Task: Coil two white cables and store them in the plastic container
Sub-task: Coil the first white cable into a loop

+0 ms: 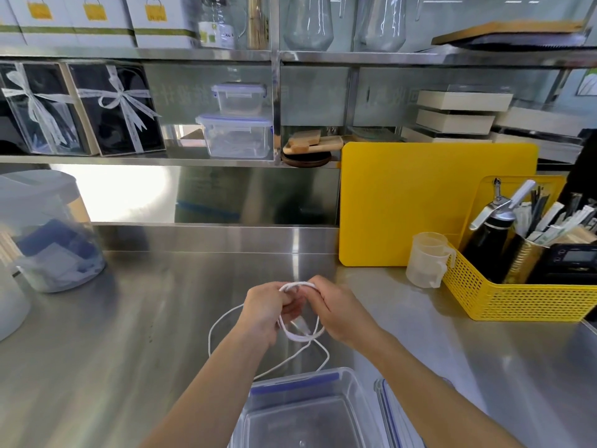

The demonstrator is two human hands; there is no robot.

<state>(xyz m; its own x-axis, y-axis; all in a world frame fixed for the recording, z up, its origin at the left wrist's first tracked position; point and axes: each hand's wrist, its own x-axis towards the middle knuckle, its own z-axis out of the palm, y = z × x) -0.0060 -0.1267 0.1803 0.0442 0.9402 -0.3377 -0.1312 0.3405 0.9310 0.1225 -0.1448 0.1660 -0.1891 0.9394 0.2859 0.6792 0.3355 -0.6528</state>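
1. Both grips: left hand and right hand pinch the white cable, part-coiled between them above the desk.
2. Hazard: trailing slack may snag, springing the loops loose.
3. Open plastic container, near: a loose coil may overhang its rim.

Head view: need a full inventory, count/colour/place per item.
counter: 1, steel, across the foreground
white cable: 1 visible, white, held mid-air, loose loops trailing
plastic container: 1, clear with blue clip, open, nearest the camera
lid: 1, clear with blue edge, right of the container
cutting board: 1 large, yellow, upright at back right
basket: 1, yellow, counter right, holding utensils
measuring cups: stacked, translucent, left of basket
shelf: steel, above the counter
lidded boxes: 2, clear, stacked on shelf
gift boxes: 2, dark, white ribbon, shelf left
jar: 1, clear, counter left
left hand: grips the coil
right hand: pinches the coil's top
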